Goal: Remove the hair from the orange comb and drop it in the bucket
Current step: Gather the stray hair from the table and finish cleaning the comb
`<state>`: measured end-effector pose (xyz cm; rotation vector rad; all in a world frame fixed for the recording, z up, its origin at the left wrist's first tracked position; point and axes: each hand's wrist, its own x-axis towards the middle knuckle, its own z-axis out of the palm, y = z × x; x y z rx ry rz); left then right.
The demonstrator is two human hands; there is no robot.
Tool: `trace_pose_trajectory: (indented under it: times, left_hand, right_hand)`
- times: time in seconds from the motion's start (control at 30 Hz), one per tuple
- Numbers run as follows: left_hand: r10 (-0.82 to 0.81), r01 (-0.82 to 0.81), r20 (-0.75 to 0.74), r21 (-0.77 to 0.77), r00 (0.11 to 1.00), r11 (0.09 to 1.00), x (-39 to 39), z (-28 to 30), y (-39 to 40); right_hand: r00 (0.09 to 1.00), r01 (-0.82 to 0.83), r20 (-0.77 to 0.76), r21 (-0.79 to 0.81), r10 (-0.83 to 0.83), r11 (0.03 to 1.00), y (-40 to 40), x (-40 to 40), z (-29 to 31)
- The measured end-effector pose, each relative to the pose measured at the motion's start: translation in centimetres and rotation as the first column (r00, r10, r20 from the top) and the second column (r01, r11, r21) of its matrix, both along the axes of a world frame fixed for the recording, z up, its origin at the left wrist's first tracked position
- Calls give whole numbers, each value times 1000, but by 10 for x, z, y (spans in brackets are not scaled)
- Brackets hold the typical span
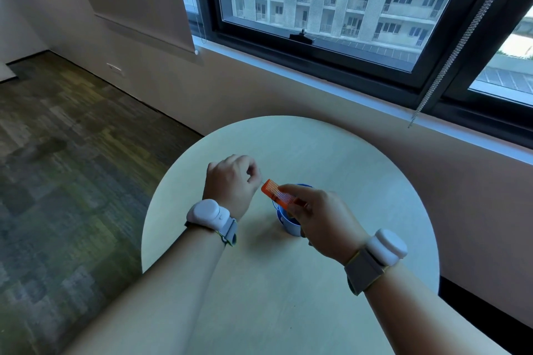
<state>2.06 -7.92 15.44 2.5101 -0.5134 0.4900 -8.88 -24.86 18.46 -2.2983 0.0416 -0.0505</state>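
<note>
Orange comb (278, 197) held above bucket (284, 220) rim.

no readable text, labels, brands, numbers or signs

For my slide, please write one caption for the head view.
Right hand holds an orange comb above a blue bucket; left hand pinches beside its tip.

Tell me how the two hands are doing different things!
The right hand holds the orange comb between thumb and fingers; the left hand holds no comb. Its fingertips are curled together beside the comb's end, seemingly pinching a thin strand. The right hand hangs over the blue bucket; the left hand hangs over bare table, off to the side. Both wear a white wrist device on a grey strap.
</note>
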Motion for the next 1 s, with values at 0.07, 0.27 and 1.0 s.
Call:
trace_pose_trajectory:
  times: [0.07,0.27,1.0]
  left_hand:
    - [38,-46,-95,-79,995,996,1,-5,-4]
    - [123,-160,-222,-158,967,974,1,-24,-15]
    - [38,145,-550,287,835,947,5,-67,-84]
  right_hand:
    - [996,50,66,73,-55,996,-2,-1,0]
    - [962,240,84,204,-261,949,-17,-4,-20]
    - [935,339,-187,227,-301,913,-61,-4,-29]
